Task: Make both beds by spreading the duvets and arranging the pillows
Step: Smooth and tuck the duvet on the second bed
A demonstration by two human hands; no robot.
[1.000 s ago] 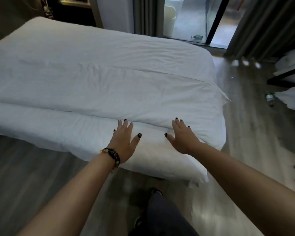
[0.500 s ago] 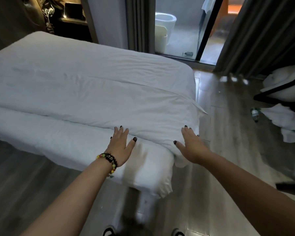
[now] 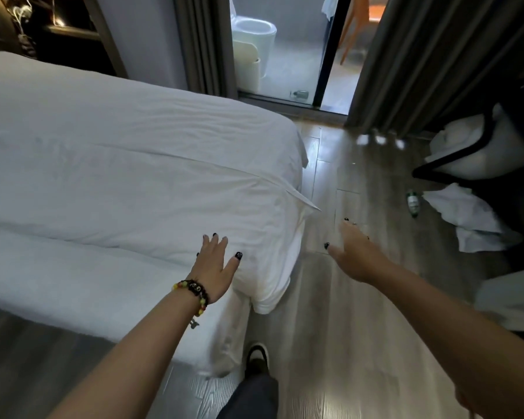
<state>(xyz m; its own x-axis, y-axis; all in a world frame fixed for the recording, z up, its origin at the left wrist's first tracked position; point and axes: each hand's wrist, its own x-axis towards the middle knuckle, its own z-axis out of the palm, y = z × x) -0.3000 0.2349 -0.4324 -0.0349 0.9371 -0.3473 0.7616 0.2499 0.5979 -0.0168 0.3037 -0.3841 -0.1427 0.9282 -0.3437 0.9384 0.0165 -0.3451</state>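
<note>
A white duvet lies spread over the bed, its near edge folded along the mattress side and its corner hanging off the bed's end. My left hand, with a beaded bracelet on the wrist, rests flat on the duvet near that corner, fingers straight. My right hand hovers open over the wooden floor, just past the bed's end, touching nothing. No pillow shows on this bed.
White linen lies crumpled on the floor at right beside a green bottle. A black chair frame holds white bedding. Grey curtains flank an open glass door. My shoe stands by the bed corner.
I have stepped right along the bed. My right hand slid off the duvet's end and now hangs over the floor. My left hand moved right along the duvet edge toward the corner.
</note>
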